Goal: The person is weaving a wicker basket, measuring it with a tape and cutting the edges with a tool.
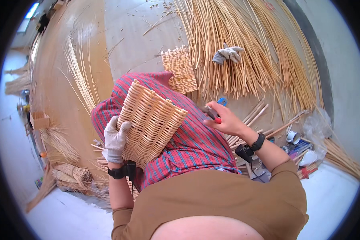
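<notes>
My left hand (117,138), in a pale work glove, grips the left side of a woven wicker panel (152,120). The panel lies tilted over my lap, on a red and blue plaid cloth (200,148). Short stake ends stick up along its upper edge. To the right of the panel and apart from it, my bare right hand (230,120) is closed around red-handled pliers (217,119). Their dark metal jaws point left toward the panel; whether the jaws are parted is too small to tell.
Beyond my knees lies another woven panel (179,68). Long wicker rods (236,36) cover the floor at the far right, with a grey-white glove (228,55) on top. A blue object (223,101), a white mug (293,137) and loose sticks lie at right. Bundles (74,175) sit at left.
</notes>
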Demonstrator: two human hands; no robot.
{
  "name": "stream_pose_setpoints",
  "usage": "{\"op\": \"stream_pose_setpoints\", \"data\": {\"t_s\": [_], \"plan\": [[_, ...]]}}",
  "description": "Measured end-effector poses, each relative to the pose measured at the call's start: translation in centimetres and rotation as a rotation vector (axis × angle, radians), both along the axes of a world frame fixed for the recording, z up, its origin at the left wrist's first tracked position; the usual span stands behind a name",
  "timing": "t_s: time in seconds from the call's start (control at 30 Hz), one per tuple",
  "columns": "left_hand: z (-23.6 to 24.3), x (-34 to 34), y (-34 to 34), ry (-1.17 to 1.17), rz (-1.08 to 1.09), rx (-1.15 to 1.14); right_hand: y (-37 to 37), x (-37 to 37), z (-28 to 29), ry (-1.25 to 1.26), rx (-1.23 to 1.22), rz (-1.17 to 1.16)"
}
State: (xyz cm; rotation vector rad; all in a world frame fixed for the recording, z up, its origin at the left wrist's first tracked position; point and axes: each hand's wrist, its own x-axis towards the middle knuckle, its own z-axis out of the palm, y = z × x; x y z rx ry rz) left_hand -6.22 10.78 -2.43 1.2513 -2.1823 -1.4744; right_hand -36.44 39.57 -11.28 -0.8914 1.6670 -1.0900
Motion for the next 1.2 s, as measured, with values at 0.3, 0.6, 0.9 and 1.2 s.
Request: {"op": "stream_pose_setpoints", "data": {"t_s": [0.3,0.6,0.9,1.2], "plan": [[-0.1,0.4,0.1,0.067,0.046,0.080,-2.5,0.6,0.3,0.344,-0.191,0.100],[-0.7,0.8,-0.1,0.052,0.034,0.091,-2.5,0.8,-0.5,0.332,-0.146,0.147],[-0.3,0.1,0.3,0.014,0.042,0.079,-2.7,-0.8,-1.9,0.601,-0.066,0.137],[-0.1,-0.9,0.7,0.023,0.027,0.064,-5.4,1.9,-0.8,0.033,-0.139,0.189]]}}
